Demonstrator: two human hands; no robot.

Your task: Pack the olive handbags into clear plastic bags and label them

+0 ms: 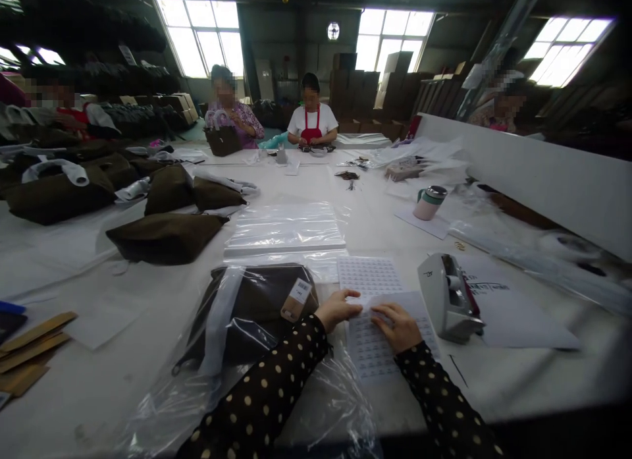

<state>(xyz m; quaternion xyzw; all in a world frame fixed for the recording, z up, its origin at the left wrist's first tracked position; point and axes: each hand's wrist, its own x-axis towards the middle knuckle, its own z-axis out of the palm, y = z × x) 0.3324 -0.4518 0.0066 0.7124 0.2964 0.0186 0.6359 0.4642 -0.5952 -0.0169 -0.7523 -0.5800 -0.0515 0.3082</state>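
and we're on the printed sheets, rows of tiny marks running across them, lying overlapped on the white table right in front of the person. in come both hands, just apart from each other over the overlap: the left hand has its fingertips at the sheets' left side, the right hand is resting on the upper sheet with its fingers bent. whether either one is pinching the paper, i cannot tell. just left of the sheets, a dark brown bag lies inside clear plastic, a pale wrap running down over it and a tag with a barcode label near its right end. beyond that, a stack of clear plastic sleeves catches the light. over to the right sits a grey-and-white device, beside paper with handwriting, and further back a pink mug with a green handle stands upright on white paper. swing left: more dark bags are spread about, and brown card strips lie near the table's left side. across the far end, a person in a red apron looks down at small items, next to a person in a purple patterned top behind an upright bag.
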